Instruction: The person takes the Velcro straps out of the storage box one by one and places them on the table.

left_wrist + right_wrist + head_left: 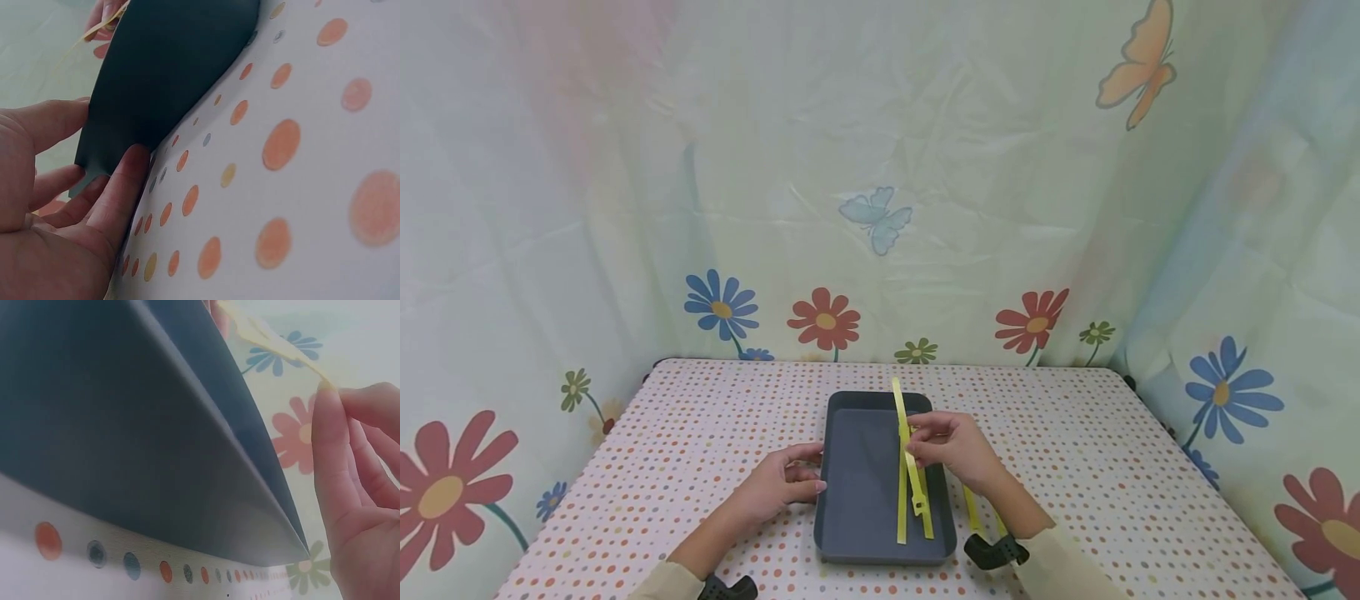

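A dark grey rectangular tray [861, 479] lies on the dotted table. My left hand [778, 483] touches its left side, thumb and fingers apart; in the left wrist view the fingertips [134, 162] rest against the outer wall. Over the tray's right half, my right hand [951, 447] pinches a yellow cable tie [918, 492] between thumb and index finger. That tie slants lengthwise, its slotted head toward me. Beneath it, other yellow ties [902, 517] lie in the tray, partly covered by the held one and the hand.
More yellow ties [972, 510] lie on the table to the right of the tray, partly hidden by my right forearm. The dotted tablecloth [722, 433] spreads around the tray. A flowered curtain [760, 192] hangs behind and along both sides.
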Available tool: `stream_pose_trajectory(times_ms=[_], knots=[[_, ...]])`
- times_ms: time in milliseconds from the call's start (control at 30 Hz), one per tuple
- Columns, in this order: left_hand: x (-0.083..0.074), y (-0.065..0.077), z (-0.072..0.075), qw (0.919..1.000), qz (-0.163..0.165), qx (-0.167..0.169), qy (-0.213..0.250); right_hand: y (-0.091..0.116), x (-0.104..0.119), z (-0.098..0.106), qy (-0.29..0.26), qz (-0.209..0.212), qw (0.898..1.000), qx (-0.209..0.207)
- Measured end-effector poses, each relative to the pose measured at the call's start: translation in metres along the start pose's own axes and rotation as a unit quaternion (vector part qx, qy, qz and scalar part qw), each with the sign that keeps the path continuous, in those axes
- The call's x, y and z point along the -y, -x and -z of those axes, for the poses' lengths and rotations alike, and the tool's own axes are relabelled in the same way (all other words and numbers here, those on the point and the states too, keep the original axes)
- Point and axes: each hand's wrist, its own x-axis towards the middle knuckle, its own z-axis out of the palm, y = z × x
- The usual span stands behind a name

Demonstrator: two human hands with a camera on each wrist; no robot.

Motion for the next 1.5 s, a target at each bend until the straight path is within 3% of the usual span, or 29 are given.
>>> stream_pose_trajectory(times_ms=[733, 1500], knots=[[0.000, -0.001, 0.003, 0.9999, 0.001, 0.004, 0.013, 0.009, -0.002, -0.001, -0.036, 0.012, 0.998, -0.041], [0.000, 0.000, 0.001, 1.0000, -0.004, 0.002, -0.002, 0.025, -0.013, 0.009, -0.049, -0.014, 0.990, -0.130]])
